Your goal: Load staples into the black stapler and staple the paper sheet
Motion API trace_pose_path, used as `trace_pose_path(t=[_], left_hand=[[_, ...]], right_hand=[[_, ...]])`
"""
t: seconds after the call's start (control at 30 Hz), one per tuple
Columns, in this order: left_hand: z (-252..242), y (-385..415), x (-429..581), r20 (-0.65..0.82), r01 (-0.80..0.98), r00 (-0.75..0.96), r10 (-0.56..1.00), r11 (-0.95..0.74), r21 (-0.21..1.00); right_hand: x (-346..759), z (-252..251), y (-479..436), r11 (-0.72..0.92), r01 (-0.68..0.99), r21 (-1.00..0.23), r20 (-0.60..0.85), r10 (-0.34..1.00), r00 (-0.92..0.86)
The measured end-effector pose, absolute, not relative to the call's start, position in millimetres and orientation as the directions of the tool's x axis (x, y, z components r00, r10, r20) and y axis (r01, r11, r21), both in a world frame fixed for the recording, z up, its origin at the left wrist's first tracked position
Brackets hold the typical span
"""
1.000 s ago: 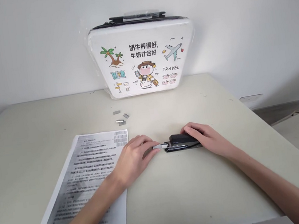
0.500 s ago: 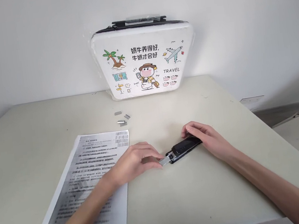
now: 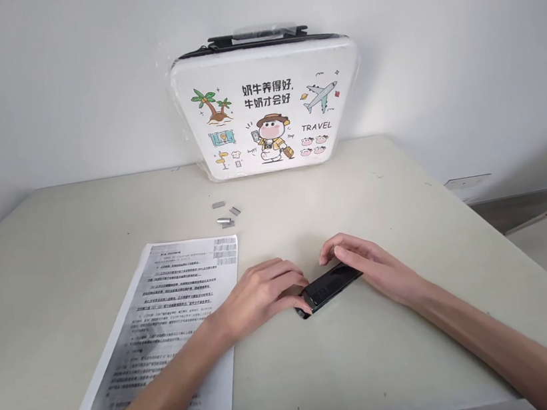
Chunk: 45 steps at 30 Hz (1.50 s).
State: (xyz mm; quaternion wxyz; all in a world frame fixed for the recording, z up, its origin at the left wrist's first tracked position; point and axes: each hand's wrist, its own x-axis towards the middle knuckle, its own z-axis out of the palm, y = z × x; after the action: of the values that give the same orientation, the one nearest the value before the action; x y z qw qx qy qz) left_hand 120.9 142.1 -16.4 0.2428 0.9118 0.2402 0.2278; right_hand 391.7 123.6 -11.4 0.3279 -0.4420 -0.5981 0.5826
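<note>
A black stapler [image 3: 327,287] lies slantwise on the cream table [image 3: 374,353], its front end pointing down-left. My left hand [image 3: 265,293] has its fingers pressed together against that front end, thumb tucked beside it. My right hand [image 3: 369,263] lies over the stapler's rear, fingers curved across its top and far side, holding it down. No metal tray shows at the front of the stapler. A printed sheet of paper [image 3: 169,333] lies under my left forearm, to the left of the stapler.
Several short strips of staples [image 3: 225,213] lie on the table beyond the paper. A white case with cartoon travel pictures and a black handle [image 3: 268,105] leans against the wall at the back. The table's right edge runs down past my right arm.
The silver tray that stuck out of the stapler's front has gone in under my left fingers. The stapler has swung so its front points down-left, and both hands moved nearer with it.
</note>
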Motion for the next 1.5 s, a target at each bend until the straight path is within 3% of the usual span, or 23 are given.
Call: trace_pose_path(t=[0.3,0.37,0.5,0.67,0.9,1.07,1.27,1.5], left_hand=[[2.0,147.7,104.6,0.250,0.409,0.792,0.558,-0.787,0.461],[5.6,158.7,80.4,0.257,0.523,0.725,0.639,-0.754,0.398],[7.5,185.8,18.8,0.313,0.819,0.447,0.838,-0.524,0.235],[1.6,196.1,-19.9,0.251,0.888,0.402,0.881,-0.442,0.129],[-13.2,165.9,8.4,0.230,0.869,0.269,0.935,-0.339,0.361],[-10.4,145.1,43.3,0.162,0.796,0.300,0.940,-0.341,0.500],[-12.8,133.6,76.2,0.171,0.770,0.293,0.941,-0.338,0.541],[-22.8,121.4,93.8,0.212,0.806,0.259,0.942,-0.332,0.491]], right_hand=[[388.4,-6.4,120.9,0.152,0.381,-0.912,-0.017,0.914,-0.405],[389.2,-8.1,121.1,0.161,0.405,-0.900,-0.006,0.924,-0.381],[390.5,-11.1,122.3,0.154,0.420,-0.894,-0.016,0.928,-0.373],[389.6,-11.6,121.6,0.151,0.415,-0.897,-0.020,0.925,-0.379],[390.2,-12.0,120.6,0.158,0.431,-0.888,-0.016,0.928,-0.373],[389.1,-9.7,119.1,0.136,0.433,-0.891,-0.036,0.930,-0.366],[389.0,-7.4,117.6,0.121,0.435,-0.892,-0.048,0.933,-0.357],[389.5,-11.2,118.2,0.132,0.454,-0.881,-0.041,0.935,-0.352]])
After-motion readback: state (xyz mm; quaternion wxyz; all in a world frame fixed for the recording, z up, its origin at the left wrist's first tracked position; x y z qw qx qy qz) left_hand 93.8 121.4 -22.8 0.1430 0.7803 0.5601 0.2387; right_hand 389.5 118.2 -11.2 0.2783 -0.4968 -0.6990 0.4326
